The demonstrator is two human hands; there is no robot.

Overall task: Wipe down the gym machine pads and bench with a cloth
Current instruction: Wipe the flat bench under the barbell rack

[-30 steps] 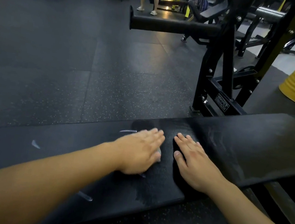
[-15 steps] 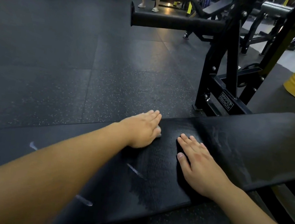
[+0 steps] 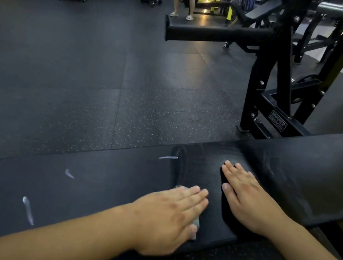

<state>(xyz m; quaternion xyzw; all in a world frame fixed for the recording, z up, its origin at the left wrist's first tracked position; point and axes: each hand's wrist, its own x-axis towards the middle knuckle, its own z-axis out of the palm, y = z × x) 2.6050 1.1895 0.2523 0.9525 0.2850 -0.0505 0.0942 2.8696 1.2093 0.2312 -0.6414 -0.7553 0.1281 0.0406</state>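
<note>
Bench (image 3: 289,175), black, padded, is seen running across the lower view, with a damp streak on its near end. Frame (image 3: 276,99) of a black machine stands just behind it, a roller pad (image 3: 209,32) jutting left at the top; this pad is judged likely to obstruct reaching across. Left hand (image 3: 169,219) is laid flat, fingers straight, pressing the cloth (image 3: 196,223), of which only pale edges are seen beneath the palm, near the bench's front edge. Right hand (image 3: 246,200) is spread flat on the bench just beside it, holding nothing. Risk noted: the cloth could be pushed off the near edge, being pinned only by a flat palm; pale scuffs (image 3: 28,209) further left may be missed.
</note>
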